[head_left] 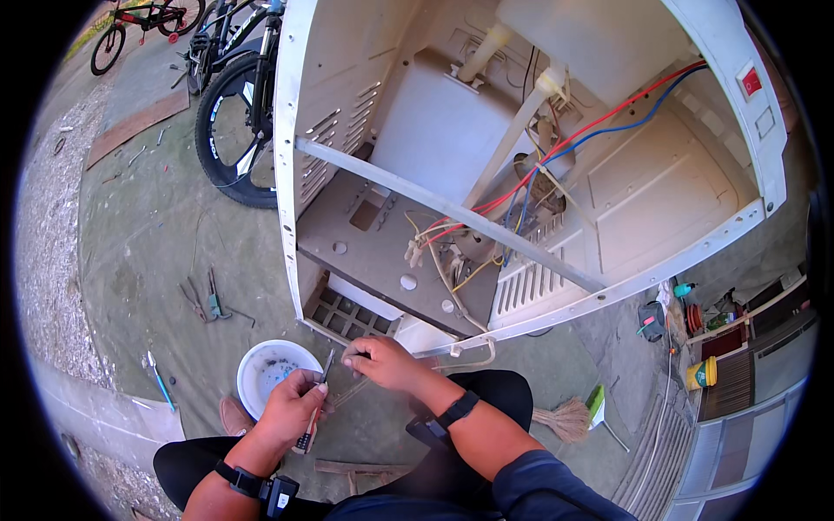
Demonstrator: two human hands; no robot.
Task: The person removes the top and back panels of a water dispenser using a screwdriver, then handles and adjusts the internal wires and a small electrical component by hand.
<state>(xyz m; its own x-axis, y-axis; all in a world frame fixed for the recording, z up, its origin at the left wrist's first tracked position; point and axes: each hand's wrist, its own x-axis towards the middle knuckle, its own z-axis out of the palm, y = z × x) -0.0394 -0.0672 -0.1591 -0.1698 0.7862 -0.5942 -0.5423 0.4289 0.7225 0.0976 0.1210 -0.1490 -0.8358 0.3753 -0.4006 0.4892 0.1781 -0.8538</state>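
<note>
My left hand (294,405) is closed round a screwdriver (307,436) with a red and black handle, its shaft pointing up and away from me. Just right of its tip, my right hand (382,361) has its fingers curled together in front of the lower edge of an opened appliance cabinet (521,335). Whatever those fingers pinch, if anything, is too small to make out. Inside the white metal cabinet are red and blue wires (599,122), a hose, a white tank and a metal crossbar (452,211). Below my left hand's fingers stands a white bowl (252,375) with small bits inside.
Pliers and other hand tools (208,304) lie on the floor at left, with a blue-handled tool (159,379) nearer me. Behind them stands a bicycle (239,122). At right are a straw broom (565,420), a green dustpan (596,405) and a yellow bucket (702,373).
</note>
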